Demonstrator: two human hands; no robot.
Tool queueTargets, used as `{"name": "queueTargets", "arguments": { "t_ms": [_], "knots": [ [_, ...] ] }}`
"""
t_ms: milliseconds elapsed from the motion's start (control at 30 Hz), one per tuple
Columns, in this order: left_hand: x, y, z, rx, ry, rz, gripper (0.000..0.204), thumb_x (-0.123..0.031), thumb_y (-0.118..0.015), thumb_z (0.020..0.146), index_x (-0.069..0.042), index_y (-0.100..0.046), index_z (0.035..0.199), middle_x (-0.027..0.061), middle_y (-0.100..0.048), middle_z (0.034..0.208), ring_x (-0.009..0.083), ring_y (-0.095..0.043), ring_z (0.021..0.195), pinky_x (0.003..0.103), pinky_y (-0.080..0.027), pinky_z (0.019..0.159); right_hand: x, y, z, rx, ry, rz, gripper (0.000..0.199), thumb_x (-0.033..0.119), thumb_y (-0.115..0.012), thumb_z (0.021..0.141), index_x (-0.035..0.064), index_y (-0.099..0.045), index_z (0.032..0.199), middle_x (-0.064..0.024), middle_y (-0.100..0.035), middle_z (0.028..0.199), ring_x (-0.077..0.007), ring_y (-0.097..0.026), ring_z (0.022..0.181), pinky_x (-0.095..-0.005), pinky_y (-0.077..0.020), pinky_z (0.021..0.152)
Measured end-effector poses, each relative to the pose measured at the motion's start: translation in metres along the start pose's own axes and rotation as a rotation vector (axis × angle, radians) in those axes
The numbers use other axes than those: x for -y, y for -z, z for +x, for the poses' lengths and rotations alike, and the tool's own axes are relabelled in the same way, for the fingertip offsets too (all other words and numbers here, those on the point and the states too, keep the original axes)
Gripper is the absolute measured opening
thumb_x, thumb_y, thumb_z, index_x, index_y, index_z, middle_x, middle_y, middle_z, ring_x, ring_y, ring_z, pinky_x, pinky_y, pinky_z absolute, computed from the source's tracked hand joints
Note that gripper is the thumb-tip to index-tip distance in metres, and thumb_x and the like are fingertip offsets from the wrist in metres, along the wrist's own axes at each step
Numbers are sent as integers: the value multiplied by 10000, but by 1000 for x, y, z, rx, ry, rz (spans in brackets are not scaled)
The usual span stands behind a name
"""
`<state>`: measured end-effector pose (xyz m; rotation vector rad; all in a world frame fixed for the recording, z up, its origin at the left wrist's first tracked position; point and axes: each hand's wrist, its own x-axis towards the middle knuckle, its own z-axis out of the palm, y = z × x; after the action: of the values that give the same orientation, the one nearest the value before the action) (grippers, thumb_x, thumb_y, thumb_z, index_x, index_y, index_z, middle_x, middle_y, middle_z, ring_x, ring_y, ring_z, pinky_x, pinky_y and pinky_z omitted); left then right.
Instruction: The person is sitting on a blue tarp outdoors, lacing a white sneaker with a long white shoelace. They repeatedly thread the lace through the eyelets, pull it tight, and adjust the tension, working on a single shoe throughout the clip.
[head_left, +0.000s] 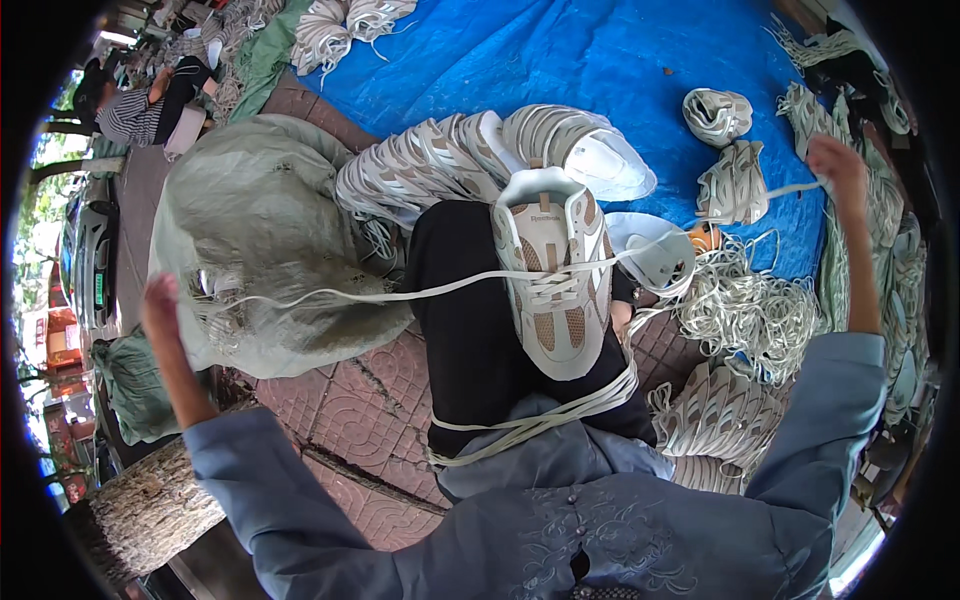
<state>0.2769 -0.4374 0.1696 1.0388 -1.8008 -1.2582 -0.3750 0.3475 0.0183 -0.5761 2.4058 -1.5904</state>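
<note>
A white and beige shoe upper (553,280) rests on my knee, over black trousers. A white lace (400,292) runs through its eyelets and stretches out to both sides. My left hand (161,305) is flung far left and grips one end of the lace. My right hand (838,163) is raised far right and grips the other end, which is pulled taut. More loose laces (540,415) lie across my thigh below the shoe upper.
A row of stacked shoe uppers (450,160) lies on a blue tarp (600,60) ahead. A grey-green sack (260,230) sits left. A tangle of white laces (745,310) lies right. Another person (150,105) crouches far left. A tree trunk (150,505) stands lower left.
</note>
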Motion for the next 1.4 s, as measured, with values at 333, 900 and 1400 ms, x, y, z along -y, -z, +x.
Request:
{"name": "queueTargets", "arguments": {
  "t_ms": [333, 900, 1400],
  "knots": [
    [13, -429, -242, 589, -199, 264, 69, -67, -562, 776, -27, -611, 806, 41, -584, 674, 97, -532, 554, 228, -419, 522, 112, -290, -140, 660, 115, 11, 223, -37, -601, 679, 4, -616, 898, -43, -596, 744, -88, -569, 579, -201, -440, 497],
    [24, -457, -282, 561, -659, 573, 79, -36, -571, 703, -41, -492, 704, 91, -516, 598, 247, -556, 541, 345, -434, 449, 117, -287, -147, 761, -352, 360, 244, -22, -610, 646, -15, -616, 890, -49, -596, 731, -84, -551, 554, -199, -411, 484],
    [18, -458, -286, 649, -1098, 912, 250, -51, -559, 641, -23, -530, 888, 28, -505, 637, 155, -531, 539, 265, -432, 447, 110, -294, -164, 690, -169, 369, 158, -18, -603, 675, -3, -625, 830, -62, -594, 708, -93, -551, 542, -218, -434, 506]
  ]
}}
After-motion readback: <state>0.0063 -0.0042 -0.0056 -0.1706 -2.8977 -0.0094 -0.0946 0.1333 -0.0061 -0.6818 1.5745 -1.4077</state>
